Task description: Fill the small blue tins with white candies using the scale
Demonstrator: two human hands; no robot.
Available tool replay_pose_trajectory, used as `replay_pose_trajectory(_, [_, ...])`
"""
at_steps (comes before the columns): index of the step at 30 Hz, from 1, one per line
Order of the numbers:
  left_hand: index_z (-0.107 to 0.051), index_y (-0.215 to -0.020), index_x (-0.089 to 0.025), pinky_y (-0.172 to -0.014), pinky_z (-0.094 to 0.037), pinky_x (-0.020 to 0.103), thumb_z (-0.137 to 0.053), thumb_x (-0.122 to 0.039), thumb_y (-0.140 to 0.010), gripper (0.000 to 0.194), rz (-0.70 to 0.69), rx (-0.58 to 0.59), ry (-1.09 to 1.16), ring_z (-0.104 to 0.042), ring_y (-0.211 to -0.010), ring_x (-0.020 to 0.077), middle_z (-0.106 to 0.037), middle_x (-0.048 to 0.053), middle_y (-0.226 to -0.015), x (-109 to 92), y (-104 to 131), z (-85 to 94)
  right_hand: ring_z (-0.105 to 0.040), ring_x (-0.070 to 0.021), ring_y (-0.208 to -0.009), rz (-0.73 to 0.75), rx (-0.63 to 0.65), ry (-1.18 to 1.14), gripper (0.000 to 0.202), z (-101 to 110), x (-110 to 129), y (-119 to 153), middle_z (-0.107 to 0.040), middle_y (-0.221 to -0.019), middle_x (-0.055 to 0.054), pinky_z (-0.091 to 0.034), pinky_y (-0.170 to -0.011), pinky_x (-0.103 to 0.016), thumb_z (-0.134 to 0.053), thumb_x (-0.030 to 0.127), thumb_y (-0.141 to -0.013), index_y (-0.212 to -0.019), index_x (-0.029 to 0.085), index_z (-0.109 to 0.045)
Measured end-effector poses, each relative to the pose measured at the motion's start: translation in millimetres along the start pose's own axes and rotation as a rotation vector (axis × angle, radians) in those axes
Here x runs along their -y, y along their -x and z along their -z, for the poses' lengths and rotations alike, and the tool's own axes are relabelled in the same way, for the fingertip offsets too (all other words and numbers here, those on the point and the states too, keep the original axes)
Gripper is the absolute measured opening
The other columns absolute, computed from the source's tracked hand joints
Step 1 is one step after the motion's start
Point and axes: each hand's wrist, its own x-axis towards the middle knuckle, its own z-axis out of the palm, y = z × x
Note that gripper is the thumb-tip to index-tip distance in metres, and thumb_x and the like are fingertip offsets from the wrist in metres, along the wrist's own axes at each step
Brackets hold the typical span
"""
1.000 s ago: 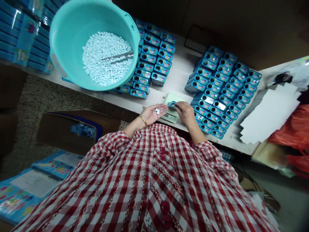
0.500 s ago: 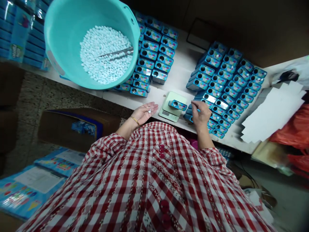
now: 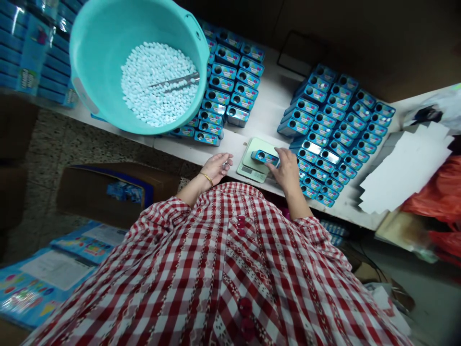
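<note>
A small blue tin [image 3: 264,157] with a round hole in its top stands on a pale green digital scale [image 3: 252,174]. My right hand [image 3: 288,169] has its thumb and fingers about the tin's right end, gripping it. To the left of the scale, my left hand [image 3: 216,168] has its fingers curled over the palm; a bit of a white candy shows between them. A gold bangle circles that wrist. Behind and to the left, a turquoise bucket [image 3: 82,53] holds many white candies [image 3: 154,81], with a metal scoop-like tool [image 3: 176,82] lying among them.
Rows of similar blue tins [image 3: 334,139] stand right of the scale, and more tins [image 3: 223,84] are beside the bucket. White card sheets [image 3: 406,168] and a red plastic bag [image 3: 432,192] lie at the right. An open cardboard box [image 3: 93,197] is below the table's left edge.
My right hand has moved left from the tin rows onto the tin on the scale. My left hand's fingers have curled in over the white candies that lay on its open palm.
</note>
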Motion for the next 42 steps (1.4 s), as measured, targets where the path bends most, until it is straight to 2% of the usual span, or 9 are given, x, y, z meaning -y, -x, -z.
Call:
replay_pose_trajectory(5, [-0.059, -0.08, -0.011, -0.035, -0.024, 0.009, -0.06, -0.017, -0.082, 0.006, 0.007, -0.034, 0.035, -0.041, -0.042, 0.0014, -0.054, 0.0, -0.059, 0.4, 0.6, 10.0, -0.052, -0.0276, -0.094, 0.009, 0.214, 0.09, 0.038, -13.2, 3.6, -14.9, -0.061, -0.105, -0.014, -0.044, -0.083, -0.039, -0.054, 0.033, -0.083, -0.114, 0.012, -0.057])
replay_pose_trajectory(12, [-0.059, -0.081, -0.011, -0.036, -0.026, 0.009, -0.063, -0.015, -0.079, 0.006, -0.051, -0.113, 0.11, -0.042, -0.043, 0.0019, -0.055, 0.0, -0.061, -2.3, 7.7, 29.5, -0.047, -0.0291, -0.102, 0.038, 0.27, 0.101, 0.037, -46.4, 68.3, -105.6, -0.056, -0.115, -0.016, -0.043, -0.084, -0.04, -0.045, 0.029, -0.088, -0.12, 0.012, -0.053])
replay_pose_trajectory(14, [-0.059, -0.081, -0.011, -0.036, -0.027, 0.01, -0.061, -0.014, -0.079, 0.004, -0.051, -0.11, 0.131, -0.043, -0.044, 0.0021, -0.055, 0.0, -0.061, -1.7, 8.4, 33.2, -0.047, -0.0286, -0.104, 0.048, 0.289, 0.096, 0.037, -51.6, 72.9, -117.9, -0.054, -0.119, -0.016, -0.043, -0.084, -0.04, -0.045, 0.027, -0.089, -0.123, 0.014, -0.051])
replay_pose_trajectory(17, [-0.06, -0.081, -0.011, -0.037, -0.028, 0.01, -0.059, -0.012, -0.08, 0.002, -0.037, -0.116, 0.155, -0.045, -0.045, 0.0026, -0.056, 0.0, -0.061, -0.1, 7.0, 37.7, -0.047, -0.027, -0.104, 0.038, 0.215, 0.096, 0.036, -42.4, 46.6, -111.0, -0.054, -0.121, -0.015, -0.041, -0.088, -0.04, -0.043, 0.028, -0.09, -0.121, 0.015, -0.054])
replay_pose_trajectory(22, [-0.06, -0.081, -0.01, -0.039, -0.032, 0.012, -0.055, -0.011, -0.082, 0.005, -0.007, -0.138, 0.163, -0.048, -0.046, 0.0042, -0.058, 0.002, -0.062, 0.4, 2.0, 37.8, -0.042, -0.0309, -0.111, -0.18, -0.046, 0.295, 0.029, -6.0, -40.5, -84.9, -0.05, -0.125, -0.017, -0.036, -0.089, -0.046, -0.047, 0.028, -0.087, -0.109, 0.016, -0.061])
replay_pose_trajectory(26, [-0.06, -0.08, -0.01, -0.04, -0.033, 0.012, -0.055, -0.012, -0.082, 0.006, 0.001, -0.137, 0.148, -0.049, -0.047, 0.0046, -0.058, 0.002, -0.062, -2.3, 0.7, 31.6, -0.036, -0.0311, -0.118, -0.09, -0.043, 0.429, 0.024, -2.0, -76.7, -87.4, -0.047, -0.131, -0.014, -0.032, -0.087, -0.045, -0.044, 0.024, -0.088, -0.099, 0.019, -0.064])
replay_pose_trajectory(33, [-0.059, -0.079, -0.011, -0.04, -0.032, 0.012, -0.056, -0.011, -0.081, 0.004, 0.015, -0.129, 0.138, -0.048, -0.046, 0.0044, -0.058, 0.001, -0.061, 0.1, -0.6, 27.3, -0.041, -0.0249, -0.11, 0.185, 0.068, 0.527, 0.026, -4.0, -76.2, -75.8, -0.052, -0.128, -0.011, -0.03, -0.088, -0.04, -0.038, 0.018, -0.09, -0.105, 0.019, -0.059])
replay_pose_trajectory(38, [-0.061, -0.079, -0.011, -0.04, -0.033, 0.013, -0.06, -0.013, -0.079, 0.002, 0.03, -0.089, 0.112, -0.049, -0.046, 0.0045, -0.059, 0.002, -0.062, 1.2, -0.4, 25.4, -0.04, -0.0254, -0.104, 0.145, 0.127, 0.551, 0.026, -3.9, -72.2, -82.7, -0.053, -0.119, -0.012, -0.03, -0.087, -0.04, -0.038, 0.017, -0.089, -0.102, 0.019, -0.061])
replay_pose_trajectory(42, [-0.061, -0.081, -0.01, -0.04, -0.034, 0.013, -0.056, -0.012, -0.081, 0.005, 0.044, -0.063, 0.077, -0.05, -0.047, 0.0048, -0.06, 0.003, -0.064, -2.4, 4.1, 34.7, -0.041, -0.0263, -0.097, 0.054, 0.121, 0.514, 0.026, 7.5, -58.3, -78.7, -0.051, -0.116, -0.014, -0.033, -0.08, -0.039, -0.039, 0.02, -0.088, -0.098, 0.018, -0.063])
